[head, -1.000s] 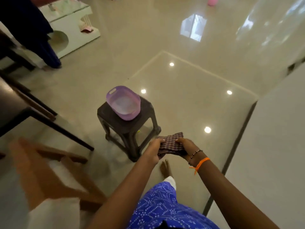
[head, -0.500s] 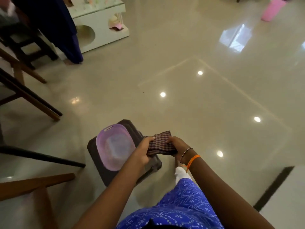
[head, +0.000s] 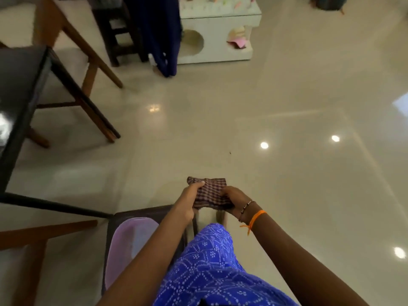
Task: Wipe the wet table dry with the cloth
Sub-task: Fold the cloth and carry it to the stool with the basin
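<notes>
Cloth held in both hands, on the way to the dark counter

Cloth (head: pixel 210 193) is being carried in the air above the floor (head: pixel 287 107), folded into a small pad, checked in dark red and pale lines. The left hand (head: pixel 187 200) is closing on its near left edge and the right hand (head: pixel 235 200) is gripping its right side; both are pinching the fabric. Compared with a second ago, the view is turning: the stool (head: pixel 154 212) with the purple basin (head: pixel 130 244) is now sliding to 7 o'clock, under the left forearm, and the dark glossy counter (head: pixel 19 93) is now coming in at 9 o'clock. I judge that the person is walking from the basin to this counter, so wiping is not yet beginning. Whether the cloth is damp, I cannot tell.
</notes>
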Motion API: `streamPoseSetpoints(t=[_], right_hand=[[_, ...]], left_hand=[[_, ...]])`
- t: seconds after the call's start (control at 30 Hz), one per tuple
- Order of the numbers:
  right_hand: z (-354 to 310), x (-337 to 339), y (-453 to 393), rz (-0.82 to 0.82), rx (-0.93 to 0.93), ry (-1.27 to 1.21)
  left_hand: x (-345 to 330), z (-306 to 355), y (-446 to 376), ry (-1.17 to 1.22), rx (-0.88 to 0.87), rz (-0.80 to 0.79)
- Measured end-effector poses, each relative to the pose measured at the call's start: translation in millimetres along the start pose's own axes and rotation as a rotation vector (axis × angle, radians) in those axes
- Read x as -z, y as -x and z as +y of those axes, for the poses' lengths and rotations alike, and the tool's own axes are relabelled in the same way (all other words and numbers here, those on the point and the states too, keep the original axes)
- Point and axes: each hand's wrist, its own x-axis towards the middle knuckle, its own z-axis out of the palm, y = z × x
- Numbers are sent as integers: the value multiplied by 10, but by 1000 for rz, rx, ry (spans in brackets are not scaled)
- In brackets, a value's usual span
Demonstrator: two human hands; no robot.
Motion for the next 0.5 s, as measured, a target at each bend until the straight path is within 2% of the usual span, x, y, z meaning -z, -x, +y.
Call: streamPoseSetpoints(t=[0.13,0.3,0.5], right_hand=[[-719,-387,-700,-80,18,249],[-1584,-1207,-1509,-203,-36,546],[-2280,-2271,-2090,-393,-55,838]], left_hand=[[140,639,-558,184,6,105],[466,1529,-1144,361,-2,235],[998,2348,-1343,553,-49,381]])
